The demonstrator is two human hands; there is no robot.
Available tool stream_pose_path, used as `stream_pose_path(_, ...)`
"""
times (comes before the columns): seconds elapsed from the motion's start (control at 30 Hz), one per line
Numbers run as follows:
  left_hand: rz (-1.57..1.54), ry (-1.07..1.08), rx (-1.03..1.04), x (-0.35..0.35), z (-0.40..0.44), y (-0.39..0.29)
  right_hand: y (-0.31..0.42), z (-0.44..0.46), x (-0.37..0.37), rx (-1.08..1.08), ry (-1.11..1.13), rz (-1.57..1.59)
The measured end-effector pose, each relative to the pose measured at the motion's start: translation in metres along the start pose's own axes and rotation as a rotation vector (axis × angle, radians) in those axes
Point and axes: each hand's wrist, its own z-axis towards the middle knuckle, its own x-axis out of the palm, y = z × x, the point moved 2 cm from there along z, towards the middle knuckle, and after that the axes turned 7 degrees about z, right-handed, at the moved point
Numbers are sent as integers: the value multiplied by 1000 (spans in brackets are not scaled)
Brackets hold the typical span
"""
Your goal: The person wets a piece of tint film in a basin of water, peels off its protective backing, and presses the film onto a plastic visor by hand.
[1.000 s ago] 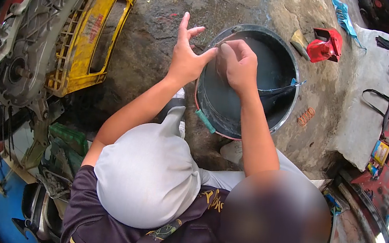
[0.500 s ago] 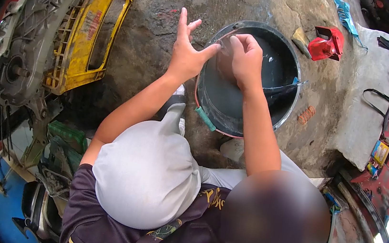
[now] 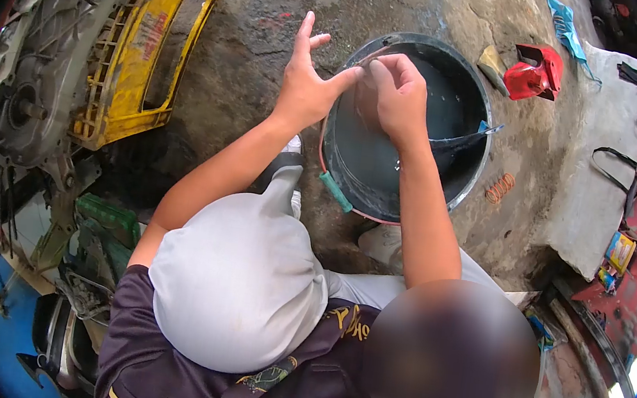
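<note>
Thin brownish sheet point(image 3: 366, 102) at nine o'clock of right hand point(image 3: 402, 102), its grip pinched on it over black bucket point(image 3: 457, 185); left hand point(image 3: 305, 94) spread apart, thumb at sheet's edge.

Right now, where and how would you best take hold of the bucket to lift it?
I'd grip the bucket by the teal sleeve on its handle, coming from the person's side, near left. The handle lies down around the outside there, and the sleeve is thicker than the thin bar beside it. Liquid inside suggests raising it level.
</note>
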Motion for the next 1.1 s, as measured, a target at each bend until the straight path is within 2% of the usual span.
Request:
stream_pose_path(0.4, 92, 72, -25, -3, 4, -9, 6, -6, 0, -26, 6, -35)
stream_pose_path(0.5, 116, 32, 43, 0, 6, -2, 0, 1, 0, -42, 21, -33)
stream_pose_path(0.63, 115, 32, 40, 0, 5, -1, 8, -2, 3, -73, 8, -117)
stream_pose_path(1.1, 117, 5, 75, -1, 5, -5, 3, -2, 1, -72, -10, -101)
